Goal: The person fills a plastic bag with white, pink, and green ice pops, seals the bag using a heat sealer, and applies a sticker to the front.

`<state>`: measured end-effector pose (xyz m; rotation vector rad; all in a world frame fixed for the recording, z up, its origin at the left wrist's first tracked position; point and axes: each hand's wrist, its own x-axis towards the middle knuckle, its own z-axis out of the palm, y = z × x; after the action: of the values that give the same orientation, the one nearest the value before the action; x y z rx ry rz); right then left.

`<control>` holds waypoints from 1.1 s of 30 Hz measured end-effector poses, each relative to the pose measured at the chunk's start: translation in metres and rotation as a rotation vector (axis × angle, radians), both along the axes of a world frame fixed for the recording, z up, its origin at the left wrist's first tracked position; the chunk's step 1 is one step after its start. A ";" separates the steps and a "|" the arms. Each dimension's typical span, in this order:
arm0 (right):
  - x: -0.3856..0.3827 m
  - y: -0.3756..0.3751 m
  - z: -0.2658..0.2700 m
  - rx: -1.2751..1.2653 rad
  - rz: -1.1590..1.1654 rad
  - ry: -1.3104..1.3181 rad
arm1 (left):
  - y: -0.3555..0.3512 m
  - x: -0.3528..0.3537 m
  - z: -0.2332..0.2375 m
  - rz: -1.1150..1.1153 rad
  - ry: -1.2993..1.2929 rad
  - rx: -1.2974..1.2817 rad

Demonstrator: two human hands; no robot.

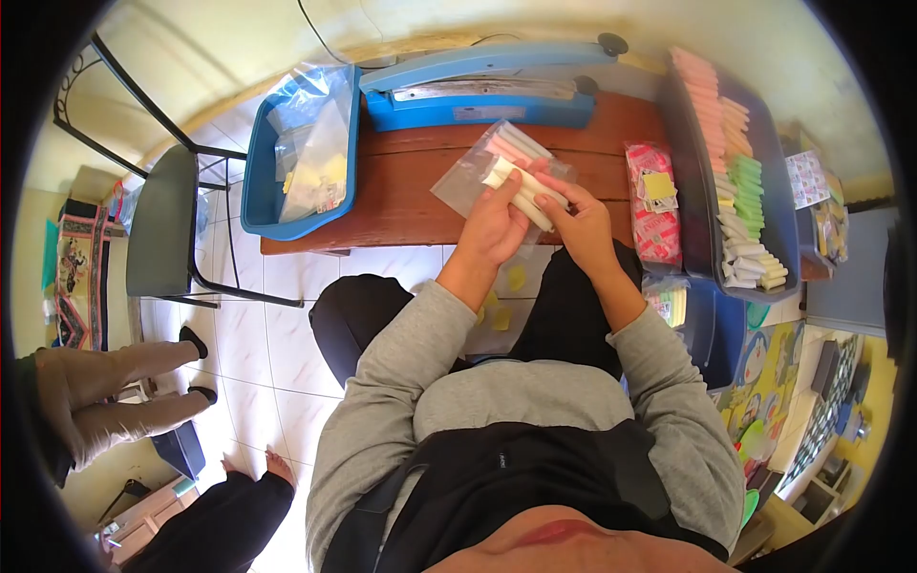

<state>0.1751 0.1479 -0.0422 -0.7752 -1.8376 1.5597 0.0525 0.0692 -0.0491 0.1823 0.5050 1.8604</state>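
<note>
My left hand (496, 225) is closed round the near side of a few thick white sticks (526, 204). From the other side, my right hand (579, 222) grips the same sticks, its thumb and fingers pressed on them. Just beyond the fingers, a clear plastic bag (460, 187) lies on the brown wooden table (401, 196). Pink and white sticks (514, 143) show in or on the bag, partly hidden by my hands.
A blue impulse sealer (478, 113) stands along the table's back. To its left is a blue tub (250, 205) with plastic bags. At right, a dark bin (785, 224) holds pink, green and white sticks beside a pink packet (657, 234). Two people stand at lower left near a chair (162, 224).
</note>
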 end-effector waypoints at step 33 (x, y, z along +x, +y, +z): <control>-0.020 0.057 -0.030 -0.749 0.238 -0.235 | -0.017 -0.015 -0.057 0.364 1.870 -0.571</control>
<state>0.1551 0.2052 -0.0727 -1.1281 -1.5149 2.4555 0.0379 0.0523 -0.1065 1.5256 2.3523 1.2454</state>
